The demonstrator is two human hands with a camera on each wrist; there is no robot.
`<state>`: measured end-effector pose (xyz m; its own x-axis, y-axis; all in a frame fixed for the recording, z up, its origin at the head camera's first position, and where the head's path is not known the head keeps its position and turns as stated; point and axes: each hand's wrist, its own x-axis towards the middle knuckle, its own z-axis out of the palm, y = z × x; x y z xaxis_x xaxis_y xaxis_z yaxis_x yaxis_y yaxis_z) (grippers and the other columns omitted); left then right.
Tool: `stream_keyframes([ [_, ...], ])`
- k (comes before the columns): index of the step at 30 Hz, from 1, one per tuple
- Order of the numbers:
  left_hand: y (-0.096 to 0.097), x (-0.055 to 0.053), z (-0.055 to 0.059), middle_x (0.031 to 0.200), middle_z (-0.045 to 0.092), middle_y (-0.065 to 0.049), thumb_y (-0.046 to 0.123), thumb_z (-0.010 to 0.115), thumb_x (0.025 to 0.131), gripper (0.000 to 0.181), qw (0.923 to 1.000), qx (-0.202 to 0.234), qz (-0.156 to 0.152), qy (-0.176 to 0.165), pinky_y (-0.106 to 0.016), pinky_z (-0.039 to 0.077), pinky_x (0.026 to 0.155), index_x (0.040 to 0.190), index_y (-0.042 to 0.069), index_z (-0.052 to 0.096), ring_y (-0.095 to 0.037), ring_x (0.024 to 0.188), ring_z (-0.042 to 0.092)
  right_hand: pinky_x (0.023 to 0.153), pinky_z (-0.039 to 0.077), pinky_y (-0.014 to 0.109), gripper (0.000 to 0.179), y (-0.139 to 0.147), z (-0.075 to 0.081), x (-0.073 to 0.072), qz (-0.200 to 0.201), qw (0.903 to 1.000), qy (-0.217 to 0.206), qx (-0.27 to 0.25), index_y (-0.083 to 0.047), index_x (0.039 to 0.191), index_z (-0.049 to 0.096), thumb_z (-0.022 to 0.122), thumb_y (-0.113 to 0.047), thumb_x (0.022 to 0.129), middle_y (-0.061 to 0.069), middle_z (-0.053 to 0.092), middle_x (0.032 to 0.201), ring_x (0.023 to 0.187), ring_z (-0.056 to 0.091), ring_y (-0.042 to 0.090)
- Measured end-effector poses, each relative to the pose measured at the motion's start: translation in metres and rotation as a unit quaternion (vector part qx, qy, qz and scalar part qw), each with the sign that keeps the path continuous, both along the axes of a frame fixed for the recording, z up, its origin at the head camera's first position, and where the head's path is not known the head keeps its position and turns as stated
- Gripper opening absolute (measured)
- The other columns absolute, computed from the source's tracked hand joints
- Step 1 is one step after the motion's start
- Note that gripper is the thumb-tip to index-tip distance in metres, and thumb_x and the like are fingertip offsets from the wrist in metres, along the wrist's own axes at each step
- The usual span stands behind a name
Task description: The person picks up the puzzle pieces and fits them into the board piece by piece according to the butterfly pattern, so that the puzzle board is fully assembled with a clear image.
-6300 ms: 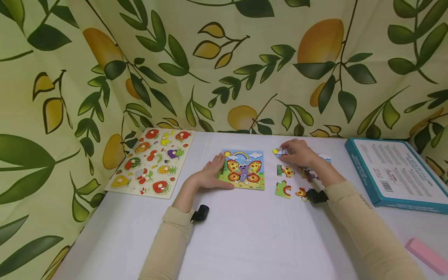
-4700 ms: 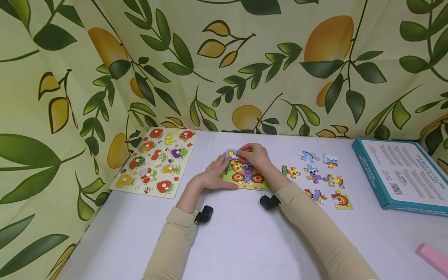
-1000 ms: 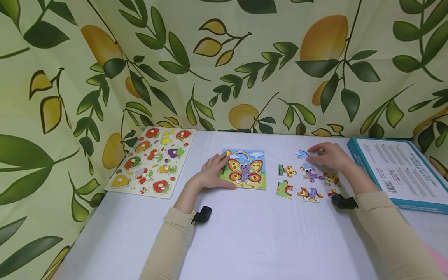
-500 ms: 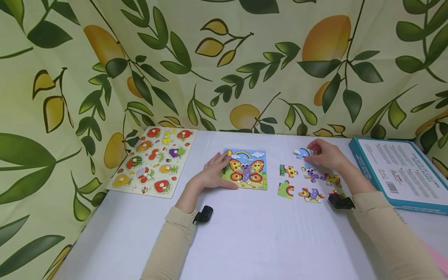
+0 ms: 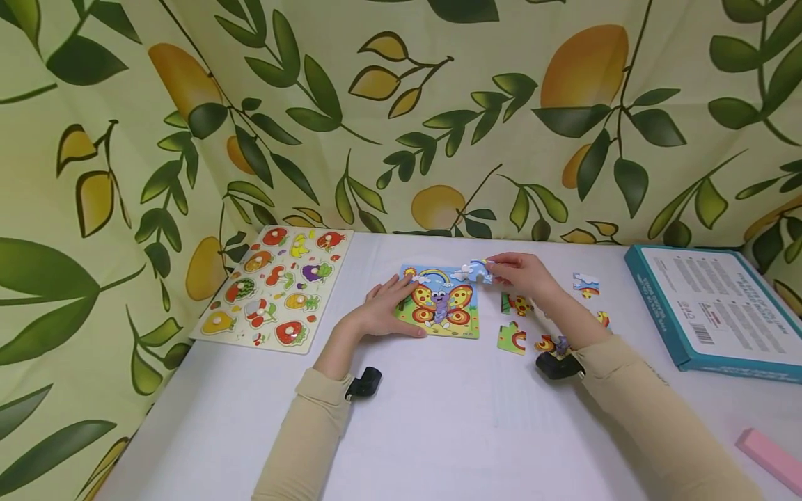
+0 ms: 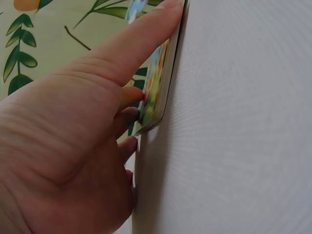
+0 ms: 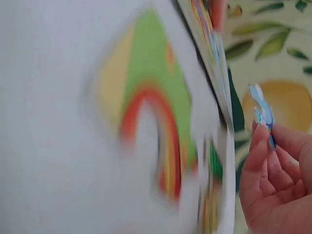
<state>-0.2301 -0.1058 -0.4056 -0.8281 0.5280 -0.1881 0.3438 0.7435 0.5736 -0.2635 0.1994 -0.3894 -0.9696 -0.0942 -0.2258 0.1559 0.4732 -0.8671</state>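
Observation:
A square butterfly puzzle board (image 5: 462,327) with a rainbow and sun lies on the table. My left hand (image 5: 379,311) rests at its left side, thumb straight along the near edge and fingers on the far-left part; the left wrist view shows the thumb (image 6: 141,41) on the board's rim. My right hand (image 5: 526,275) pinches a blue rainbow jigsaw piece (image 5: 479,271) over the board's upper right corner. The right wrist view has this piece (image 7: 263,107) raised between thumb and fingers. Loose pieces lie right of the board, among them a green corner piece (image 5: 509,339); my right forearm hides some.
A fruit peg puzzle (image 5: 326,299) lies at the left. At the right is a teal and white box (image 5: 720,313), with a pink block (image 5: 767,452) nearer the front edge. A leaf-and-fruit patterned cloth (image 5: 476,160) hangs behind the white table.
My right hand has lifted the blue rainbow piece from the loose pieces and carried it left to the board's upper right corner. My left hand has stayed at the board.

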Motion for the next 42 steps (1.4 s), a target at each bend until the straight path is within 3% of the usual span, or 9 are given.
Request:
stream_keyframes([
  [6,-0.001,-0.001,-0.001,0.163,0.009,0.000,0.051,0.076,0.079,0.098,0.9999,-0.010,0.000,0.007,-0.046,-0.002,0.117,0.156,0.018,0.026,-0.020,0.149,-0.004,0.074,0.051,0.017,0.042,-0.040,-0.004,-0.004,0.009,0.9973,-0.027,-0.068,0.000,0.132,0.057,0.060,-0.025,0.099,0.007,0.066,0.101,0.076,0.062,0.008],
  [19,0.000,-0.001,0.000,0.163,0.011,-0.001,0.052,0.076,0.079,0.096,0.9997,-0.018,-0.002,0.019,-0.047,0.002,0.117,0.155,0.019,0.029,-0.022,0.149,-0.001,0.067,0.054,0.018,0.034,-0.069,-0.012,-0.006,-0.005,0.9983,0.017,-0.056,0.005,0.116,0.062,0.067,-0.020,0.094,0.008,0.068,0.090,0.067,0.063,0.006],
  [34,0.007,0.002,0.004,0.162,0.018,-0.006,0.058,0.065,0.085,0.089,0.9983,-0.040,0.009,0.040,-0.049,0.005,0.117,0.155,0.016,0.029,-0.027,0.149,0.006,0.061,0.052,0.018,0.026,-0.076,-0.013,-0.007,-0.007,0.9992,0.037,0.014,0.001,0.107,0.066,0.070,-0.020,0.092,0.009,0.065,0.087,0.064,0.061,0.010],
  [42,0.013,0.001,0.005,0.160,0.022,-0.006,0.060,0.054,0.091,0.079,0.9958,-0.067,0.023,0.058,-0.052,0.012,0.116,0.155,0.019,0.030,-0.030,0.147,0.012,0.058,0.050,0.018,0.024,-0.078,-0.013,-0.008,0.006,0.9972,0.056,0.048,-0.001,0.105,0.066,0.071,-0.020,0.091,0.008,0.066,0.085,0.061,0.060,0.010],
])
